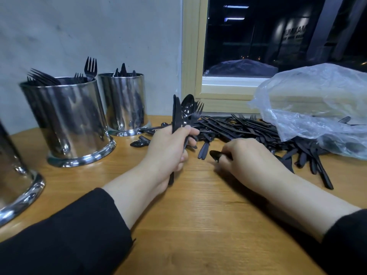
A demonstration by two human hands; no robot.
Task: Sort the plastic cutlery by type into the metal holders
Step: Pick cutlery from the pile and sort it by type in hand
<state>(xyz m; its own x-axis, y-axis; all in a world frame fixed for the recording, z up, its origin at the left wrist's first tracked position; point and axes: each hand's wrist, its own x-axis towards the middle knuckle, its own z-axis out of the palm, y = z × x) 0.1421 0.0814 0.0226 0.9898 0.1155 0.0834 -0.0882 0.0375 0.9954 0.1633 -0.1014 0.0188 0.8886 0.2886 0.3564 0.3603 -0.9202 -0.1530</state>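
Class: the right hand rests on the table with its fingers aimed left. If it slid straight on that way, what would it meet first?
Probably the left hand, which grips a mixed bundle of cutlery; the right hand itself pinches a spoon. Depth is unclear.

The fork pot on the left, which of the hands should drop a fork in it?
Probably the left hand: it already grips a fork upright with a knife and spoon, and it is nearer the fork holder. The right hand is down at the pile.
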